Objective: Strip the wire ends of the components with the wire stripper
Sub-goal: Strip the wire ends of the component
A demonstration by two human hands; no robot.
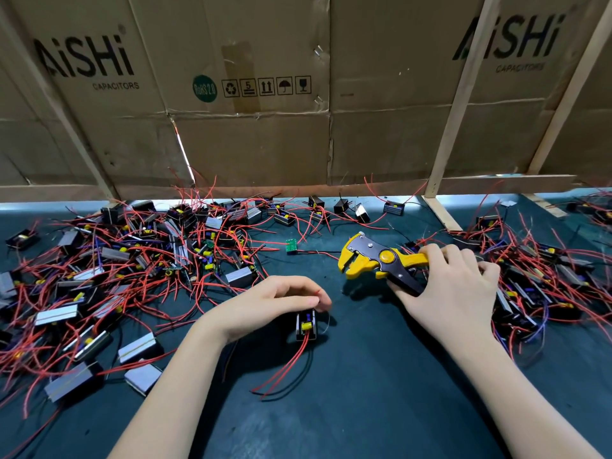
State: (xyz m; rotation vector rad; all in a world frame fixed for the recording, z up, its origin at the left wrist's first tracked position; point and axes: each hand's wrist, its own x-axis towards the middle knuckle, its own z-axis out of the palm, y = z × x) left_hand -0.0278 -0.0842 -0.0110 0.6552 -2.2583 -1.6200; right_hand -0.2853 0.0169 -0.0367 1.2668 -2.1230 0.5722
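Wire stripper (381, 261), yellow w/ black jaws, sits mid-mat toward the right; right hand (453, 286) grips its handles, jaws parted, pointing left. Left hand (278, 301) curls over one component (306, 324) near mat (364, 392) center, fingertips pinching its top; red & black leads trail toward the near edge. Piles of components (132, 260) fill the left side, more at the right edge.

We see two bare forearms coming in from the bottom edge, no sleeves, no gloves, no watch or rings visible. Left hand (275, 301) and right hand (453, 289) are both uncovered, with short, unpainted nails where we can make them out. Nothing else of the person's body is in view, only wrists, forearms and hands.
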